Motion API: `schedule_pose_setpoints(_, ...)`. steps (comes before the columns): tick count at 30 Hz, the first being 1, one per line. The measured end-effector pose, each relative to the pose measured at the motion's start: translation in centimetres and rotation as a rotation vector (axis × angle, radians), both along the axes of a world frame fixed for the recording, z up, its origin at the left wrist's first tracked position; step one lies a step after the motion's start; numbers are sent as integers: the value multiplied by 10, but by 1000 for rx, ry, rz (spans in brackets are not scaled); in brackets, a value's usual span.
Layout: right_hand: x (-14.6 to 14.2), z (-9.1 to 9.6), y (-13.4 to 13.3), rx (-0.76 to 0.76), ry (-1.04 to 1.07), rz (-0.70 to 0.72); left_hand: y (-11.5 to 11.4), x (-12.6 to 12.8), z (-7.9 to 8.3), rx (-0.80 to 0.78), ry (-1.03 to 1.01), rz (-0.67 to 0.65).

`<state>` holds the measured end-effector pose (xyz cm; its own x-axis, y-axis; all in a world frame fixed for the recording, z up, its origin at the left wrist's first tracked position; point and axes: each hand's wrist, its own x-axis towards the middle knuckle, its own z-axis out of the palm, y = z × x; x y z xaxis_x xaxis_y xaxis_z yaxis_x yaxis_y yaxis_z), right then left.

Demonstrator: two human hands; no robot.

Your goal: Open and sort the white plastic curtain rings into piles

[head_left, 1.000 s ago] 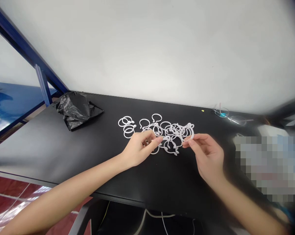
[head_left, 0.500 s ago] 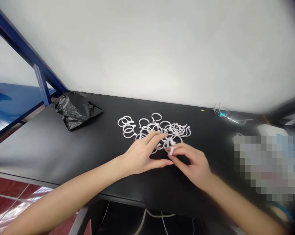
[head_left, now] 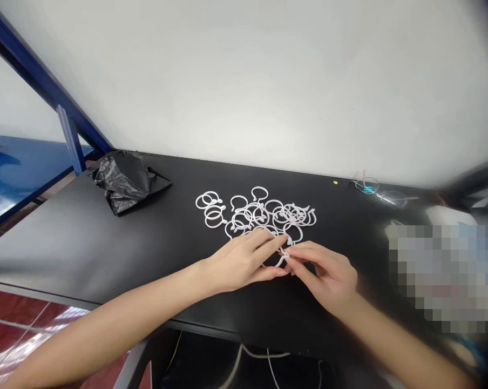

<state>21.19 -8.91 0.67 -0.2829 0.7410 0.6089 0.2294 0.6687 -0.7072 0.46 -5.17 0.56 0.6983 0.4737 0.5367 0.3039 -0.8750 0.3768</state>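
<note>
A white plastic shower curtain ring (head_left: 282, 261) is between my two hands, just in front of a loose pile of similar white rings (head_left: 252, 212). My right hand (head_left: 331, 274) pinches the end of this ring between thumb and forefinger. My left hand (head_left: 238, 262) curves around the ring's other side, its thumb and fingertips against it, hiding much of the loop. Several rings in the pile overlap, and knobbed ends show at their gaps. The nearest rings are partly covered by my left fingers.
The rings lie on a black tabletop (head_left: 163, 237) against a pale wall. A crumpled black plastic bag (head_left: 126, 182) rests at the back left. Eyeglasses (head_left: 367, 186) lie at the back right. A blurred-out item (head_left: 440, 275) sits on the right. Cables (head_left: 264, 356) run below.
The ring between my hands has turned and now shows more of its curve below the fingers. My left fingers have closed in toward my right fingertips, and both hands shifted slightly right.
</note>
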Motion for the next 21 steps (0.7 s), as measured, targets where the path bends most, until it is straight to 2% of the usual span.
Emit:
schedule_pose_setpoints(9,-1,0,2,-177,76,82,-2,4,1,13,9,36)
schedule_pose_setpoints(12,2,-1,2,-221,73,86,2,1,2,82,-8,-5)
schedule_pose_setpoints(14,5,-2,2,-252,72,76,10,-7,5,163,-2,20)
schedule_pose_setpoints(15,6,-2,2,-264,77,61,16,-13,7,204,7,74)
schedule_pose_setpoints(17,10,-2,4,-262,85,-18,30,-27,10,258,36,267)
schedule_pose_setpoints(19,12,-2,8,-216,30,-144,45,-42,11,222,97,520)
schedule_pose_setpoints(21,14,-1,12,-143,-78,-239,58,-54,10,181,208,698)
